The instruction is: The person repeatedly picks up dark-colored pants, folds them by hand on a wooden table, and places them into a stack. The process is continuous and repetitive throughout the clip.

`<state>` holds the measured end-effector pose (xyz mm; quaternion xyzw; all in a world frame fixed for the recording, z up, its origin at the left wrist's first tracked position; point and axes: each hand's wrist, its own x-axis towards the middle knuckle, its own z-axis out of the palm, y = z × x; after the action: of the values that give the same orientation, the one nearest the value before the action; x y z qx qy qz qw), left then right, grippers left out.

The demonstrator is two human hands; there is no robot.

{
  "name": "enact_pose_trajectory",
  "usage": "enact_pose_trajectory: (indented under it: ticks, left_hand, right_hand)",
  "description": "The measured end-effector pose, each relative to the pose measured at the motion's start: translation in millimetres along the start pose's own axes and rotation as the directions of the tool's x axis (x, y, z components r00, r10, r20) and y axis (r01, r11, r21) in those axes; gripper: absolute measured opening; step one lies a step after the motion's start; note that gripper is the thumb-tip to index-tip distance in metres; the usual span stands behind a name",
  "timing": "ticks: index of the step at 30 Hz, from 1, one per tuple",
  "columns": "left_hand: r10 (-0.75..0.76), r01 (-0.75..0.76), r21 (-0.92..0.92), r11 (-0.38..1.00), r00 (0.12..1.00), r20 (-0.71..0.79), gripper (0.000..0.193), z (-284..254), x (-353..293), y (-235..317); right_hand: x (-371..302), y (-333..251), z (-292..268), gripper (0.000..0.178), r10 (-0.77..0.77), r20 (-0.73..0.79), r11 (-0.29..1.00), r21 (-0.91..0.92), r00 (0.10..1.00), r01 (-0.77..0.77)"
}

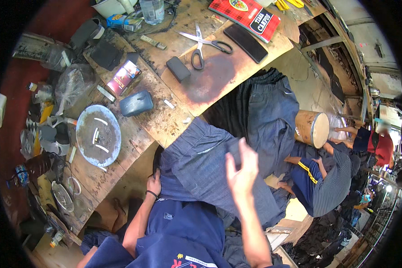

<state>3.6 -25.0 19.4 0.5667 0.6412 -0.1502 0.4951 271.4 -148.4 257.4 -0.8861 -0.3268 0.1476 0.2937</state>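
Note:
A pair of grey trousers (pixel 205 165) lies across my lap and reaches up to the table edge. My left hand (pixel 153 184) is closed on the fabric at its left edge, below the waistband. Over the trouser leg is my right hand (pixel 243 172), thumb and fingers around a small dark grey block (pixel 233 147) that nearly blends with the cloth. Beyond it, more dark trousers (pixel 268 107) with a gathered waistband hang by the table. Two similar blocks, one dark grey (pixel 177 69) and one blue-grey (pixel 136 103), sit on the wooden table.
On the table (pixel 156 120) are scissors (pixel 202 44), a black phone (pixel 245 43), a red book (pixel 250 18), a cigarette pack (pixel 123 77) and a round metal dish (pixel 98 136). A cylindrical container (pixel 315 129) stands at right, near a seated person (pixel 332 185) in a striped shirt.

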Motion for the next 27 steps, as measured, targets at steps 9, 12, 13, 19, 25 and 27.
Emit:
enact_pose_trajectory:
  ticks: [9, 12, 13, 19, 25, 27]
  left_hand:
    - [0.123, -0.114, 0.160, 0.981, 0.991, -0.049, 0.067, 0.9, 8.2, -11.4]
    - [0.271, -0.261, 0.238, 0.935, 0.962, -0.011, 0.053, 0.9, 11.2, -27.1]
    - [0.368, -0.345, 0.360, 0.867, 0.930, 0.003, 0.052, 1.3, 15.7, -32.0]
    - [0.357, -0.348, 0.220, 0.911, 0.934, -0.001, 0.053, 8.0, 46.0, -68.0]
    - [0.367, -0.353, 0.411, 0.840, 0.929, 0.047, 0.052, 1.1, 62.1, -68.3]
    - [0.427, -0.400, 0.373, 0.837, 0.904, 0.010, 0.054, -3.9, 61.5, -64.5]
  right_hand:
    - [-6.8, 6.6, -0.9, 0.049, 0.161, -0.121, 0.987, 0.006, 0.979, -0.162]
    - [-27.3, 2.9, 2.3, 0.053, -0.083, 0.074, 0.988, 0.138, 0.994, 0.072]
    - [-23.5, 4.0, -1.6, 0.051, -0.066, 0.038, 0.986, 0.155, 0.997, 0.059]
    - [-46.7, -6.3, 5.5, 0.051, 0.116, -0.014, 0.988, 0.107, 0.993, -0.114]
    - [-27.7, 0.2, -2.7, 0.050, 0.369, -0.224, 0.929, 0.071, 0.902, -0.362]
    - [-61.1, -14.9, 10.7, 0.050, 0.227, -0.135, 0.973, 0.060, 0.965, -0.221]
